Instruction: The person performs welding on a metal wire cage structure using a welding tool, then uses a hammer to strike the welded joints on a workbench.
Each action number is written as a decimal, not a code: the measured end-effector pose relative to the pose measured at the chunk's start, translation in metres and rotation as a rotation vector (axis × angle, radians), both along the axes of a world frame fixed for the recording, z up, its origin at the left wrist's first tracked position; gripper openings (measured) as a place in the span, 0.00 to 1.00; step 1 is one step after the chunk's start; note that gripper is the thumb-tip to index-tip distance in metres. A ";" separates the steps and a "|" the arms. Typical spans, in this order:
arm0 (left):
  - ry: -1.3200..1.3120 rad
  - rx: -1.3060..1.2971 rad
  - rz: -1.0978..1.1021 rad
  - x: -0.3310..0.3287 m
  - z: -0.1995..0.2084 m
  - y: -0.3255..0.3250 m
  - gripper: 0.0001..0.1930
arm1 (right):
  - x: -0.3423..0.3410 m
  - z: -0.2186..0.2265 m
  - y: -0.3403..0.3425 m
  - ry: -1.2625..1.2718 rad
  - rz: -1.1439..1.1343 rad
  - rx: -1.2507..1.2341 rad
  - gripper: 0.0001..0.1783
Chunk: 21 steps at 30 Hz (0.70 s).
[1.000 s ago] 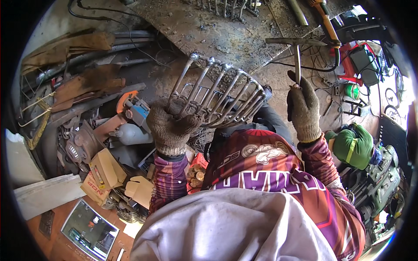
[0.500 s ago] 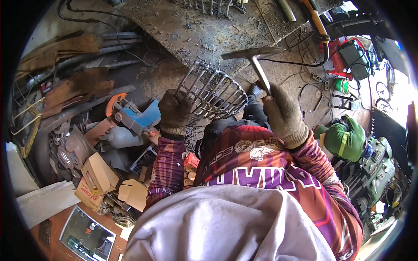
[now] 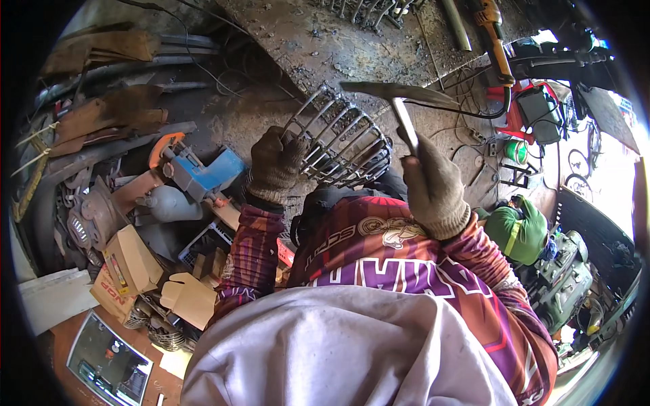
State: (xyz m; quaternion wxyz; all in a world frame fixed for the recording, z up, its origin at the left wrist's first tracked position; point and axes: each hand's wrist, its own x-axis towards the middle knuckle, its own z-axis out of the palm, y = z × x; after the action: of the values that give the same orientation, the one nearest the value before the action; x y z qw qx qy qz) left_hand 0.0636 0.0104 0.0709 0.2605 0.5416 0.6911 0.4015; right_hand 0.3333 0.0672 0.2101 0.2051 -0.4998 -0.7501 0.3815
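My gloved left hand [image 3: 276, 162] is closed on the left side of a round metal cage [image 3: 345, 139] made of welded rods. The cage is tilted over my lap, in front of the near corner of a dirty metal worktable [image 3: 352, 61]. In my gloved right hand [image 3: 437, 183] is the metal handle of a chipping hammer [image 3: 399, 93]. Its long narrow head sits just above the cage's right side, and I cannot tell whether they touch. My right fingers are wrapped round the handle's lower end.
Upright rods [image 3: 372, 10] and an orange angle grinder [image 3: 493, 30] are at the table's far side. Cables cross the floor on the right near a red chair [image 3: 511, 115]. On the left lie a blue machine [image 3: 213, 169], scrap boards [image 3: 101, 51] and an open cardboard box [image 3: 132, 260].
The cage has tilted and turned a little in my left hand. The hammer's head has shifted slightly in my right hand's grip, and the whole view has swung somewhat.
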 end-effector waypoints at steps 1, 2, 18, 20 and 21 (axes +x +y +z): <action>-0.027 -0.007 0.006 0.000 0.000 0.000 0.20 | -0.001 0.008 0.001 -0.014 0.006 0.001 0.20; -0.054 -0.014 0.012 0.001 0.000 0.000 0.19 | -0.001 0.007 0.002 -0.018 0.008 0.003 0.20; 0.003 -0.105 -0.021 0.002 0.015 -0.001 0.22 | -0.005 -0.005 0.007 -0.181 0.040 0.075 0.20; 0.023 -0.035 -0.018 0.003 0.012 -0.001 0.22 | -0.005 0.002 0.006 -0.125 0.017 0.079 0.20; 0.023 -0.036 -0.016 0.003 0.012 -0.003 0.22 | -0.005 0.005 0.006 -0.089 0.018 0.079 0.20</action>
State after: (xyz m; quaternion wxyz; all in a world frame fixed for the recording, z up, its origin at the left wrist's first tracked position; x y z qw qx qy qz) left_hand 0.0666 0.0078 0.0831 0.2655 0.5468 0.6968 0.3808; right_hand 0.3285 0.0730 0.2151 0.1878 -0.5010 -0.7773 0.3310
